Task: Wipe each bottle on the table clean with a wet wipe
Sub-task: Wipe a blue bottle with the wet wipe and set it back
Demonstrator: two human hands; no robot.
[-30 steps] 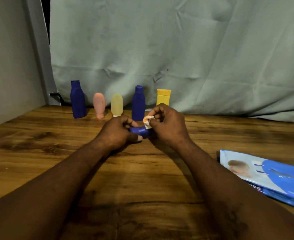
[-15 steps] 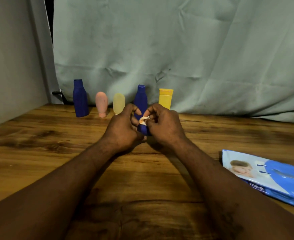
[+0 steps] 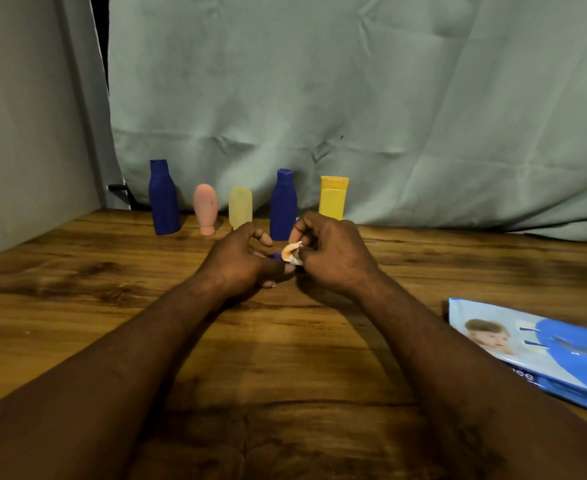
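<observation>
A small dark blue bottle is held between the two hands, low over the tabletop. Only a little piece of it shows, because the curled fingers of the left hand are closed around it and hide the rest. The crumpled wet wipe sits against the exposed end of the bottle, directly to the right of the left fingers, and the bent fingers of the right hand pinch it. The two hands are almost touching. Behind the fingers five other bottles stand upright in a row: a tall blue bottle, a pink bottle, a pale yellow bottle, a second blue bottle which is the closest behind the fingers, and a yellow tube just behind the right hand. A grey-green cloth hangs behind the row. Well to the right of the fingers, nearer to the person, a blue pack of wipes lies flat on the tabletop.
</observation>
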